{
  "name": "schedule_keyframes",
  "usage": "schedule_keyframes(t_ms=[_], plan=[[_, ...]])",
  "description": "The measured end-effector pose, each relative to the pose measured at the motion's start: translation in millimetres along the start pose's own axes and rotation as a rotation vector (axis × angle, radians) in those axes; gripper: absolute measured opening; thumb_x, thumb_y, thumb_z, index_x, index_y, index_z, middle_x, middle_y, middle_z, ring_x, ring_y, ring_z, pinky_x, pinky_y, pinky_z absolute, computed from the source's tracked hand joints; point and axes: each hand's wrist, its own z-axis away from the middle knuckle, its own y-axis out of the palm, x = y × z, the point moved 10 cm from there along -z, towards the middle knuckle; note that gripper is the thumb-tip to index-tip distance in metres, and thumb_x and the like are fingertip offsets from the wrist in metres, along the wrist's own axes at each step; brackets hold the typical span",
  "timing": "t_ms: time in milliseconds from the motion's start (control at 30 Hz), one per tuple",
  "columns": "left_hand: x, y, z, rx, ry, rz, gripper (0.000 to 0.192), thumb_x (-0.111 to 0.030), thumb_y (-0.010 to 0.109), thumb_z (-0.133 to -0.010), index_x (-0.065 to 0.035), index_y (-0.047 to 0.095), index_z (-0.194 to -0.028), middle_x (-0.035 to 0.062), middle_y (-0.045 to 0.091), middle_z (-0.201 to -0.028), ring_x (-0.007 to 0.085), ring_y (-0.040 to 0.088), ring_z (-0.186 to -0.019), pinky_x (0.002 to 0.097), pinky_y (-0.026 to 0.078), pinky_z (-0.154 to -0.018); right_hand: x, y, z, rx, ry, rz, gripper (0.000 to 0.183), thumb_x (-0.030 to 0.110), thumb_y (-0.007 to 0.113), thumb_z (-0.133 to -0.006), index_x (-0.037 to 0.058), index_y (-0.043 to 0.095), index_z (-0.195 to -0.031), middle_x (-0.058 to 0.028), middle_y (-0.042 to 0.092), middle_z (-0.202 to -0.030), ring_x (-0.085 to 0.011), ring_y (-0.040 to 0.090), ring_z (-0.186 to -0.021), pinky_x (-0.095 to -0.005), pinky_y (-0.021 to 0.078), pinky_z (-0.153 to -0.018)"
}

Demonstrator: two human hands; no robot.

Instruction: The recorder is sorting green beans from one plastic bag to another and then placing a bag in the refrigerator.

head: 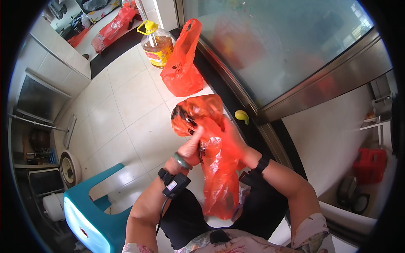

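Note:
Before me is a red plastic bag (221,170), its loose end hanging down between my knees. Its far end bulges with contents (199,107) that I cannot make out, dark through the film in places. My left hand (191,148), with a green bangle at the wrist, grips the bag's gathered neck from the left. On the other side my right hand (232,139), blurred and partly behind red film, holds the bag too. A second red plastic bag (183,76) stands upright on the floor just beyond, handles up.
A yellow-capped oil jug (156,46) stands behind the second bag. On the dark door sill to the right lies a curved yellow-green vegetable (242,117). A framed glass sliding door (284,47) borders the right. A teal plastic stool (91,202) is at my left on the tiled floor (126,104).

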Motion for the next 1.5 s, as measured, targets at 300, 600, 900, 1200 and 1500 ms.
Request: schedule_keyframes(t_ms=[300, 600, 900, 1200, 1500], plan=[[-17, -63, -16, -0.278, 0.058, -0.028, 0.020, -0.009, 0.055, -0.083, -0.0026, 0.057, -0.102, 0.0111, 0.063, -0.094, 0.0248, 0.062, -0.085, 0.0378, 0.052, -0.076, -20, 13, 28, -0.058, 0.224, -0.079, 0.042, 0.022, 0.053, -0.089, 0.0044, 0.039, -0.124, -0.0070, 0.052, -0.112, -0.0145, 0.053, -0.098, -0.0300, 0.0465, -0.084], [-4, -27, -26, -0.223, 0.055, -0.117, 0.022, -0.012, 0.050, -0.084, 0.0001, 0.054, -0.101, 0.0103, 0.063, -0.094, 0.0194, 0.059, -0.078, 0.0328, 0.051, -0.071, -88, 56, 126, 0.311, 0.686, -0.714, 0.035, 0.028, 0.051, -0.091, 0.0070, 0.047, -0.118, -0.0012, 0.056, -0.107, -0.0103, 0.054, -0.094, -0.0266, 0.0469, -0.078], [-64, -9, -7, 0.007, 0.324, 0.333, 0.041, -0.017, 0.052, -0.079, -0.0093, 0.042, -0.118, 0.0133, 0.057, -0.104, 0.0225, 0.056, -0.070, 0.0347, 0.049, -0.067, -51, 28, 113, 0.215, 0.600, -0.903, 0.032, 0.027, 0.049, -0.091, 0.0035, 0.050, -0.113, -0.0064, 0.057, -0.106, -0.0111, 0.056, -0.094, -0.0280, 0.0501, -0.064], [-66, -80, -12, -0.331, 0.239, -0.286, 0.027, -0.005, 0.061, -0.075, 0.0002, 0.055, -0.100, 0.0075, 0.058, -0.079, 0.0162, 0.055, -0.067, 0.0293, 0.048, -0.062, -23, 52, 156, 0.405, 0.704, -0.454, 0.033, 0.021, 0.051, -0.090, 0.0055, 0.048, -0.120, -0.0022, 0.056, -0.101, -0.0100, 0.054, -0.088, -0.0250, 0.0455, -0.072], [12, 15, -8, -0.092, 0.314, -2.341, 0.034, -0.019, 0.055, -0.077, -0.0127, 0.049, -0.110, 0.0062, 0.061, -0.097, 0.0213, 0.061, -0.088, 0.0428, 0.034, -0.091, 143, 6, 28, 0.229, -0.401, 1.200, 0.007, 0.002, 0.055, -0.078, -0.0012, 0.059, -0.083, -0.0105, 0.057, -0.076, -0.0210, 0.057, -0.069, -0.0302, 0.0449, -0.062]])
